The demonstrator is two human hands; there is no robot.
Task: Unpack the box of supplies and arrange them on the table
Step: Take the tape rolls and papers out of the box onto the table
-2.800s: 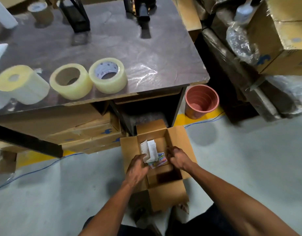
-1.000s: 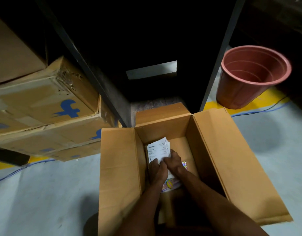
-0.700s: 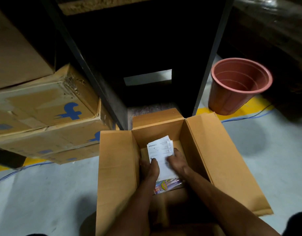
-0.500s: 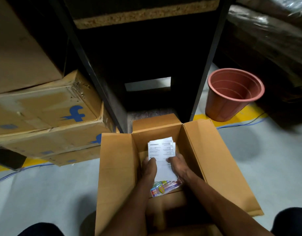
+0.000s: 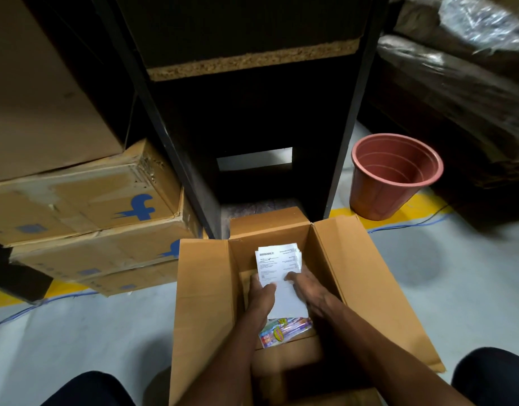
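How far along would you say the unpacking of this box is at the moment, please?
Done: the cardboard box stands open on the floor. In hand: the left hand and right hand hold the white printed papers over a colourful packet inside it. Left: both must come out and go onto the table, whose top is out of view.

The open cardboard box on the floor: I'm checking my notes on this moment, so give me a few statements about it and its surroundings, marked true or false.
1. Both hands, left hand and right hand, hold the white papers inside the cardboard box. True.
2. The box's flaps are taped shut. False: they are folded open.
3. A colourful packet lies under the papers. True.
4. The reddish-brown bucket lies tipped on its side. False: it stands upright on the floor.
5. The papers are blank. False: printed text shows on top.
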